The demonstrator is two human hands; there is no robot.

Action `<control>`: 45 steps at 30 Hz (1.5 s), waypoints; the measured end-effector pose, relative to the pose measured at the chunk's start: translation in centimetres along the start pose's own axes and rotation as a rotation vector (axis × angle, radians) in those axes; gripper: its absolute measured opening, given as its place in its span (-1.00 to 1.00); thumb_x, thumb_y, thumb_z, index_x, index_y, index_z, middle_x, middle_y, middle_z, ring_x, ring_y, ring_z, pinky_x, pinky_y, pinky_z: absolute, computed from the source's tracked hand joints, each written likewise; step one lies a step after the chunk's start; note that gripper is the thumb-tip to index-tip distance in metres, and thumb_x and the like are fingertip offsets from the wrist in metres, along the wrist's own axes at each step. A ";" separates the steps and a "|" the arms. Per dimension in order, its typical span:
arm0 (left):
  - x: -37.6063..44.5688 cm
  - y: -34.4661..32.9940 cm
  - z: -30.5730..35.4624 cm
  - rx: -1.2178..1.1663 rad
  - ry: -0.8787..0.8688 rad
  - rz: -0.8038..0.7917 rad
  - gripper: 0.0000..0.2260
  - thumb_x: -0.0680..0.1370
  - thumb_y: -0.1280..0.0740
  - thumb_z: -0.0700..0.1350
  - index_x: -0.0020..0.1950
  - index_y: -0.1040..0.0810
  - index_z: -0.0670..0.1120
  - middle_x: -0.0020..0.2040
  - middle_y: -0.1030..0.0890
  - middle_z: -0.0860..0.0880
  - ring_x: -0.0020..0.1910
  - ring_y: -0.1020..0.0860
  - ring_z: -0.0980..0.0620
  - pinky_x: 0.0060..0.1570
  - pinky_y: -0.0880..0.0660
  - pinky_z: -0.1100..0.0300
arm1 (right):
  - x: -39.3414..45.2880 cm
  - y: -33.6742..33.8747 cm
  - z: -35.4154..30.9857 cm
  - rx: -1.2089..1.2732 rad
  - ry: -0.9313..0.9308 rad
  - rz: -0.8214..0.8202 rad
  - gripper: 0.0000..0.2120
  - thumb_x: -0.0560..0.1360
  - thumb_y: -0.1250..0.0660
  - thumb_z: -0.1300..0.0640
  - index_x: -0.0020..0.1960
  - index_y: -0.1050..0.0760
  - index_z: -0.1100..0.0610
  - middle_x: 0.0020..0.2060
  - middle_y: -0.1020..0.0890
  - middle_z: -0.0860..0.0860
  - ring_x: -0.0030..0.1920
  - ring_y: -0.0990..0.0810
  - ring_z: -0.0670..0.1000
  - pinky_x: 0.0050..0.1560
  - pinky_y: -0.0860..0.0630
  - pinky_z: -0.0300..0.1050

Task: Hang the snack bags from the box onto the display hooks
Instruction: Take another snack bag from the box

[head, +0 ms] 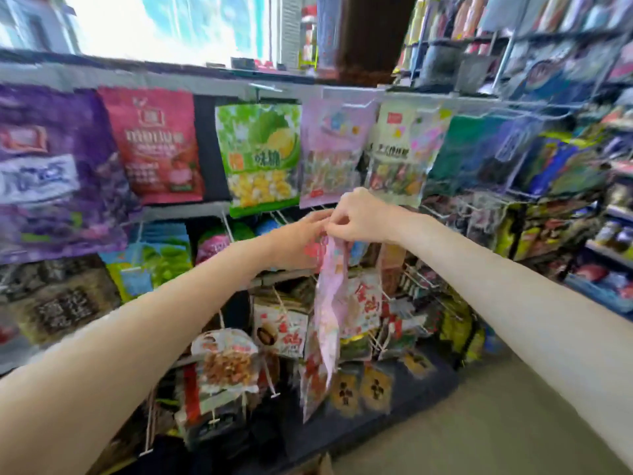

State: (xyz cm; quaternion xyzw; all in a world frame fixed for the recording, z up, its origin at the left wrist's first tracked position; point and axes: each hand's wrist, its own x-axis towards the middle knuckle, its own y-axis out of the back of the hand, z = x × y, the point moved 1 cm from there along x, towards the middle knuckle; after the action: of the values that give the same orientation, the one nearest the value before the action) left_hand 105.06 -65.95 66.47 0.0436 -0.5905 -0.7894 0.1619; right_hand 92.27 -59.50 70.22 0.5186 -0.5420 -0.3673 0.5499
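1. Step in hand: one pink snack bag (pixel 325 323) is held up to the display rack, just below the pink candy bag (pixel 334 149) already hanging on the top row. Hanging appears to be under way, not finished.
2. Right hand (pixel 359 217): fingers curled, pinching the bag's top edge.
3. Left hand (pixel 298 241): fingers extended toward the same top edge, touching it; whether they pinch it, I cannot tell.
4. Orientation: the bag's long axis runs vertically, top edge up at the hands, bottom hanging free below the hanging candy bag, seen nearly edge-on.
5. Next move, in my judgement: align the bag's hang hole with a wire hook (pixel 279 214) beneath the hanging candy bag and slide it on. The hole itself is not visible.
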 end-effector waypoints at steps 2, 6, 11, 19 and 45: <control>1.0 1.8 1.3 -0.074 0.033 0.014 -0.40 0.50 -0.30 -0.33 0.47 -0.14 -0.13 0.36 -0.28 -0.03 0.15 -0.41 0.03 -0.04 -0.31 0.46 | -0.1 2.7 0.6 0.028 0.041 0.066 -0.61 0.46 -0.27 0.19 -0.49 -0.39 0.34 -0.60 -0.31 0.15 -0.56 -0.21 -0.05 -0.41 -0.25 -0.11; 4.8 3.4 3.0 -0.191 0.154 -0.066 -0.80 0.54 -0.29 -0.27 0.13 -0.44 -0.08 -0.07 -0.52 0.03 -0.30 -0.54 0.19 -0.29 -0.51 0.44 | -1.0 5.1 2.7 0.072 0.082 0.088 -0.62 0.43 -0.28 0.17 -0.52 -0.43 0.32 -0.61 -0.35 0.16 -0.59 -0.28 0.02 -0.44 -0.26 -0.34; 12.5 3.6 5.5 -0.391 0.296 -0.193 -0.86 0.54 -0.28 -0.30 -0.15 -0.51 -0.09 -0.29 -0.56 -0.02 -0.51 -0.58 0.16 -0.44 -0.54 0.33 | -2.7 7.0 9.4 -0.020 0.077 0.022 -0.67 0.46 -0.30 0.21 -0.43 -0.54 0.33 -0.52 -0.53 0.24 -0.43 -0.42 0.16 -0.36 -0.32 -0.30; 26.2 5.8 10.1 -0.303 0.276 -0.041 -0.80 0.52 -0.33 -0.28 -0.26 -0.38 -0.15 -0.32 -0.52 -0.08 -0.49 -0.60 0.15 -0.40 -0.57 0.29 | -2.9 15.7 26.5 0.023 -0.108 0.004 -0.72 0.42 -0.42 -0.09 -0.08 -0.63 0.14 -0.16 -0.67 0.00 -0.16 -0.57 -0.07 -0.03 -0.48 -0.16; 31.6 4.4 6.5 0.040 0.534 0.611 -0.84 0.49 -0.30 -0.14 -0.23 -0.60 -0.17 -0.27 -0.69 -0.08 -0.24 -0.64 0.00 -0.14 -0.56 0.13 | 4.3 13.6 35.1 0.214 0.010 0.069 -0.81 0.47 -0.30 0.28 0.04 -0.62 0.23 0.02 -0.65 0.09 -0.03 -0.52 -0.04 -0.08 -0.35 -0.24</control>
State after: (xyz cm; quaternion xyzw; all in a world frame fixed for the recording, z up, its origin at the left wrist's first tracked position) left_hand 74.41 -70.77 76.41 0.0728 -0.5285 -0.6544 0.5359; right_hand 56.40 -67.08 79.93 0.5572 -0.5931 -0.2856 0.5061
